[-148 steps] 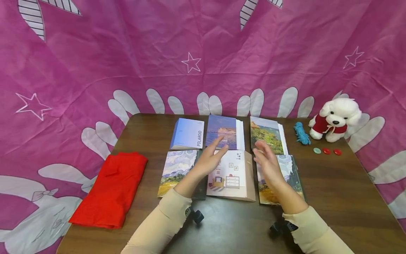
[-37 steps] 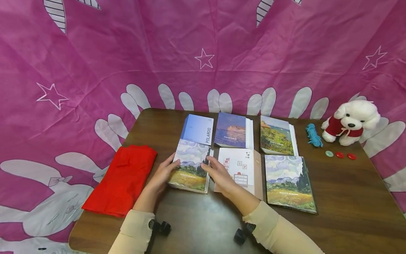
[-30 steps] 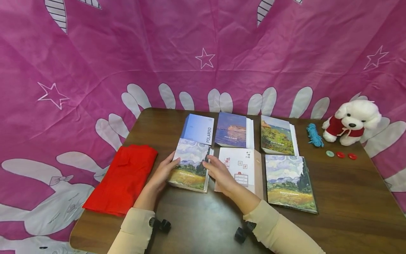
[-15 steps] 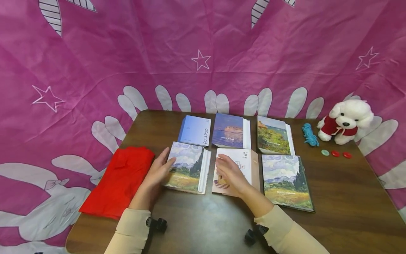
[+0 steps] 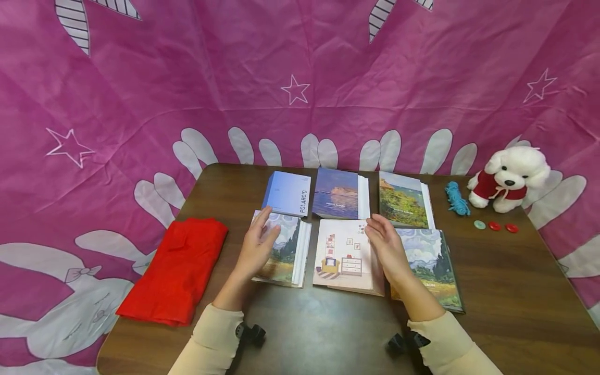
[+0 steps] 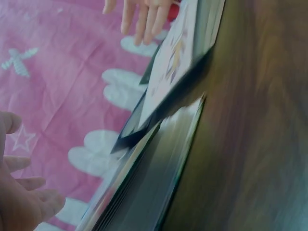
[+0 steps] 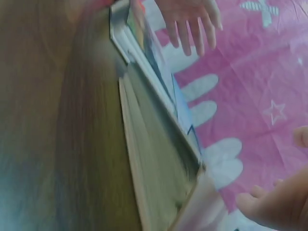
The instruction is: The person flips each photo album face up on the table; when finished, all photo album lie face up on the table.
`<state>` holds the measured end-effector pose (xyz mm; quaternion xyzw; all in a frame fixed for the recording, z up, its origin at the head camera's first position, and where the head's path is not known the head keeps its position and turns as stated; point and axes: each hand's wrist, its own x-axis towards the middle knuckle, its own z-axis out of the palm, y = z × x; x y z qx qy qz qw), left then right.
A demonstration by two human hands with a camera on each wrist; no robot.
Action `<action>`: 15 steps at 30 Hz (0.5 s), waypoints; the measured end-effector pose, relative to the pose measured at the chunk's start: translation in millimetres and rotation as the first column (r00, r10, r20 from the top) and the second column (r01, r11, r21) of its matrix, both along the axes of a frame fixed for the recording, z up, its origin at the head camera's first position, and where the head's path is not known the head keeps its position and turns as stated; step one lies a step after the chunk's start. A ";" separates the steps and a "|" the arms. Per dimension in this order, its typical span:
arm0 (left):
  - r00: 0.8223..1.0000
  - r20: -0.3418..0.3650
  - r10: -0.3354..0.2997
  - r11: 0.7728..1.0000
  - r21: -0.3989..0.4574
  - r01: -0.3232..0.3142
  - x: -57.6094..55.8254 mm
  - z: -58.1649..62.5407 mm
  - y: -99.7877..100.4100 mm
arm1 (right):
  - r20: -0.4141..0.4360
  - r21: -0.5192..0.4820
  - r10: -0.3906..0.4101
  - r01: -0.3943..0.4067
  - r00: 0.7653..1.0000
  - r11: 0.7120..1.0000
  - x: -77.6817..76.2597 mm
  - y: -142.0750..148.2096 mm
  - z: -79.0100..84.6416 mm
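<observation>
In the head view my left hand (image 5: 257, 247) is over a photo album with a landscape cover (image 5: 286, 255), fingers extended and nothing gripped. Its white page edges (image 5: 301, 255) face right. My right hand (image 5: 391, 252) hovers at the right edge of the cream album with a furnished-room drawing (image 5: 342, 255), fingers loosely bent. Behind its forearm, a second landscape album (image 5: 433, 260) is partly covered. In the left wrist view the left hand (image 6: 24, 192) is apart from the albums; the right wrist view shows the right hand (image 7: 279, 199) likewise raised.
A blue Polaroid album (image 5: 288, 192), a seascape album (image 5: 337, 192) and a coastal-hillside album (image 5: 403, 200) form the back row. Red cloth (image 5: 173, 271) lies left. Blue yarn (image 5: 457, 199), a green button (image 5: 479, 224), red buttons (image 5: 494, 226) and a plush dog (image 5: 511, 177) are right.
The left landscape album, earlier with its dark spine at right, was held by both hands and now has its pages there. Both hands have let go; the right hand moved right across the cream album.
</observation>
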<state>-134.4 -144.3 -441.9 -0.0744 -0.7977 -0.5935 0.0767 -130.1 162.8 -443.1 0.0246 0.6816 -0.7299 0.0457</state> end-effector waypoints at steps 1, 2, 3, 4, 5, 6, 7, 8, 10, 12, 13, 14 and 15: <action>1.000 0.002 -0.011 1.000 0.008 0.011 2.6 4.3 5.1 | 0.009 0.017 -0.011 0.011 1.000 1.000 0.3 3.4 -1.2; 1.000 0.003 -0.022 1.000 0.015 0.022 4.5 7.3 9.8 | 0.017 0.029 -0.017 0.017 1.000 0.999 0.9 6.3 -3.1; 0.999 0.008 -0.033 0.999 0.022 0.032 6.0 9.6 14.7 | 0.025 0.035 -0.020 0.020 0.999 0.999 2.0 8.8 -4.8; 0.999 0.012 -0.042 0.999 0.028 0.042 7.8 12.3 19.4 | 0.033 0.041 -0.024 0.022 0.999 0.999 3.4 10.8 -6.8; 0.999 0.013 -0.053 0.998 0.037 0.052 8.3 12.5 23.8 | 0.041 0.041 -0.026 0.024 0.999 0.999 5.1 12.3 -8.8; 0.998 0.013 -0.061 0.997 0.043 0.060 9.0 11.5 28.1 | 0.048 0.042 -0.027 0.025 0.998 0.999 6.8 13.6 -11.0; 0.997 0.012 -0.072 0.996 0.050 0.071 9.2 8.7 31.9 | 0.056 0.051 -0.029 0.026 0.998 0.998 8.5 14.6 -13.3; 0.997 0.014 -0.080 0.996 0.048 0.079 7.7 2.2 35.3 | 0.061 0.054 -0.034 0.030 0.998 0.998 10.3 15.0 -15.1; 0.995 0.020 -0.097 0.994 0.048 0.096 6.7 -8.8 42.8 | 0.069 0.053 -0.044 0.040 0.997 0.998 13.7 15.2 -18.5; 0.993 0.026 -0.112 0.993 0.041 0.111 6.7 -20.0 50.5 | 0.075 0.040 -0.045 0.042 0.996 0.998 16.3 14.1 -21.0; 0.992 0.033 -0.121 0.992 0.036 0.120 7.6 -24.0 54.5 | 0.079 0.036 -0.043 0.041 0.996 0.999 17.3 13.0 -21.9; 0.991 0.041 -0.127 0.992 0.029 0.126 8.8 -27.4 58.7 | 0.086 0.026 -0.041 0.039 0.995 0.999 18.1 11.7 -22.5; 0.989 0.049 -0.139 0.990 0.028 0.138 10.4 -30.5 62.8 | 0.088 0.017 -0.040 0.039 0.995 0.999 18.5 10.1 -22.9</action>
